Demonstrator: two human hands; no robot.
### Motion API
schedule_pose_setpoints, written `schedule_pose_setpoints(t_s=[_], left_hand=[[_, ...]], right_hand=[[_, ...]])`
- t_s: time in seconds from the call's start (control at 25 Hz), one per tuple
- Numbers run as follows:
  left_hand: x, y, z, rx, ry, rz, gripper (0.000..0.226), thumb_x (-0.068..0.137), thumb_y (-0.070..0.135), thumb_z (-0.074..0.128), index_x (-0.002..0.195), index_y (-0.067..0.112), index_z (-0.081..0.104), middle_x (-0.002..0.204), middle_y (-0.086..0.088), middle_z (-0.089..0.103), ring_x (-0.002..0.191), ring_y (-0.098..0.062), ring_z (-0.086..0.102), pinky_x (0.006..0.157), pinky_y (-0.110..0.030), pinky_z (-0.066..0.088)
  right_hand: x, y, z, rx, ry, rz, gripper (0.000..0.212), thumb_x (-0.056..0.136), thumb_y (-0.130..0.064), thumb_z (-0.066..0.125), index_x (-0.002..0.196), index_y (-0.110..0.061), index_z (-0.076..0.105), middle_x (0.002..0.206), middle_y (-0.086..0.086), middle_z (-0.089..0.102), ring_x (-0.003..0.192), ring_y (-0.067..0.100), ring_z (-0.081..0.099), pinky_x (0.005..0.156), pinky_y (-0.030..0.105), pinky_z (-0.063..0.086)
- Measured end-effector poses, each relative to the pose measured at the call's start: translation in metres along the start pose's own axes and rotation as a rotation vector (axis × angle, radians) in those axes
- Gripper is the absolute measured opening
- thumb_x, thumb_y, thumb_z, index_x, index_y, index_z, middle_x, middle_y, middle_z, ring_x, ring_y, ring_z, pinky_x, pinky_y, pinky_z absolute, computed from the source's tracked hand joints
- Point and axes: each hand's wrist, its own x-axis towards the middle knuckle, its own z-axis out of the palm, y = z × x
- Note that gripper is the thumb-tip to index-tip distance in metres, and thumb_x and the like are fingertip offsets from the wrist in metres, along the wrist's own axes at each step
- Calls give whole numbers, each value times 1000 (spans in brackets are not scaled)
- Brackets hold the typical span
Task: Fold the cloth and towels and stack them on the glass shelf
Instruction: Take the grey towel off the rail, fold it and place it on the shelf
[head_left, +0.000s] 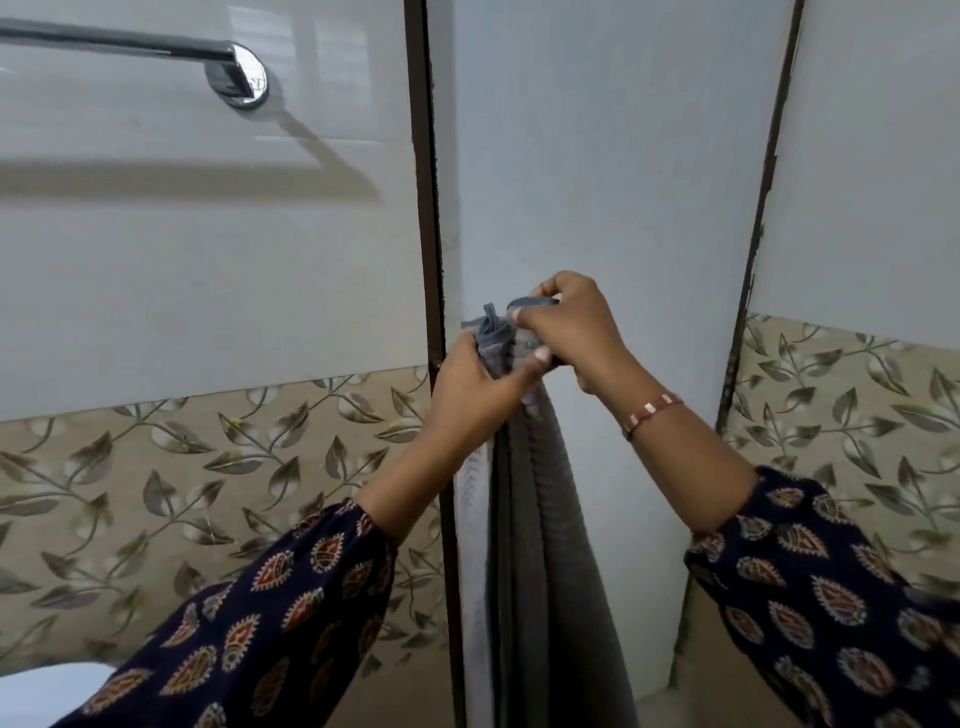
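The fingers (540, 356) of both hands curl tight round the bunched top corners of a grey towel (540, 519), which hangs straight down from them in long folds. The left hand (475, 389) grips from below and the right hand (566, 327) pinches from above, the two touching at the gathered edge. By my reading this is the folding step, with corners being matched. Next the halves should be brought together evenly and the towel carried to the glass shelf, which is not in view. Just left of the towel runs a dark vertical frame (431, 260); farther left and higher, a chrome towel rail (130, 44). The white wall panel (597, 156) close behind the towel leaves little room for swinging it.
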Motion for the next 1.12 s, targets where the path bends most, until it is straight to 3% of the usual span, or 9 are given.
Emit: schedule_pose_setpoints(t_s=[0.12, 0.24, 0.32, 0.4, 0.48, 0.56, 0.72, 0.88, 1.12], left_hand=[[0, -2, -3, 67, 30, 49, 45, 68, 16, 78, 99, 19, 46, 100, 3, 59, 90, -3, 59, 78, -21, 53], [8, -3, -13, -145, 101, -66, 36, 74, -7, 61, 105, 10, 53, 101, -10, 63, 97, -26, 62, 82, -37, 54], [14, -4, -26, -321, 44, -80, 35, 73, -17, 51, 92, 12, 59, 90, -8, 65, 91, -25, 62, 78, -36, 53], [15, -2, -33, -369, -22, -58, 43, 70, -24, 47, 83, 16, 59, 83, -2, 63, 82, -17, 60, 71, -26, 51], [10, -4, -32, -376, -41, -42, 45, 70, -25, 47, 84, 16, 60, 82, 0, 63, 79, -12, 59, 66, -20, 51], [6, -8, -30, -399, -5, -43, 37, 75, -20, 51, 91, 13, 60, 83, 0, 63, 79, -12, 59, 66, -18, 52], [-13, -32, -39, -112, 8, -54, 40, 80, 13, 67, 114, 23, 48, 98, 12, 57, 87, -2, 57, 69, -14, 53], [-52, -78, -29, 31, 0, -226, 52, 78, 27, 68, 124, 17, 48, 116, 4, 55, 97, -11, 55, 72, -19, 52], [-91, -103, -4, -168, -12, -267, 48, 77, 28, 69, 114, 37, 39, 111, 18, 52, 109, -8, 55, 75, -15, 50]], right_hand=[[-1, -10, -3, 59, -99, -33, 13, 82, -10, 62, 94, -8, 57, 90, 15, 66, 72, 26, 67, 63, 40, 60], [-7, -16, -10, 145, -215, -221, 27, 80, -18, 70, 103, -6, 63, 83, 15, 65, 62, 20, 64, 61, 32, 58], [1, -11, -19, -295, -158, -521, 70, 66, -53, 73, 121, -13, 60, 110, 14, 62, 99, 24, 61, 90, 38, 49], [12, -5, -24, -764, -190, -607, 105, 42, -77, 62, 131, -23, 53, 142, 9, 44, 134, 27, 36, 113, 46, 22], [14, -4, -25, -762, -302, -494, 93, 34, -76, 66, 108, -19, 65, 123, 7, 61, 123, 24, 47, 113, 45, 23], [14, -1, -21, -629, -287, -425, 72, 40, -69, 76, 78, -9, 65, 78, 6, 65, 83, 25, 61, 84, 38, 46], [20, 7, -17, -578, -62, -519, 57, 54, -61, 77, 69, -9, 61, 64, 3, 57, 62, 20, 52, 50, 24, 31], [26, -11, -18, -537, 69, -613, 54, 53, -68, 72, 64, -19, 51, 61, 1, 53, 59, 18, 47, 52, 27, 27], [35, -29, -16, -530, 173, -670, 59, 50, -73, 68, 63, -19, 48, 62, 2, 51, 62, 19, 46, 58, 28, 27]])
